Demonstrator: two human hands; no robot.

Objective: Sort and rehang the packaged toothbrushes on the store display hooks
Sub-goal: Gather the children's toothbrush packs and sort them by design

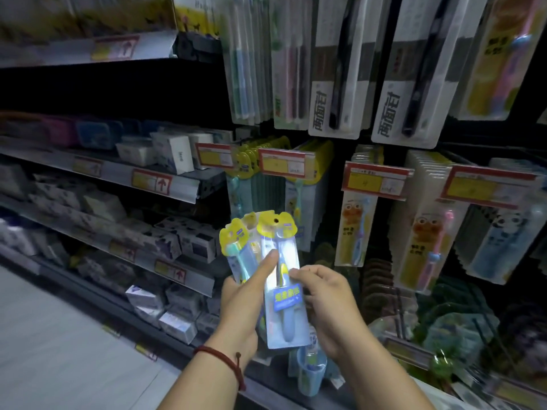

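My left hand (241, 303) holds a small fan of packaged children's toothbrushes with yellow card tops. Its forefinger rests across the front pack (281, 291), which shows a blue and yellow brush. A teal-brush pack (236, 250) sits behind it to the left. My right hand (328, 303) pinches the front pack's right edge between thumb and fingers. Matching yellow-topped packs (260, 161) hang on a display hook straight above the hands, behind a red and yellow price tag (282, 162).
More toothbrush packs hang on hooks: dark brushes (337, 69) above, cartoon duck packs (355, 229) and panda packs (500, 241) to the right. Shelves of boxed goods (171, 152) run along the left. A blue cup set (310, 371) stands below the hands.
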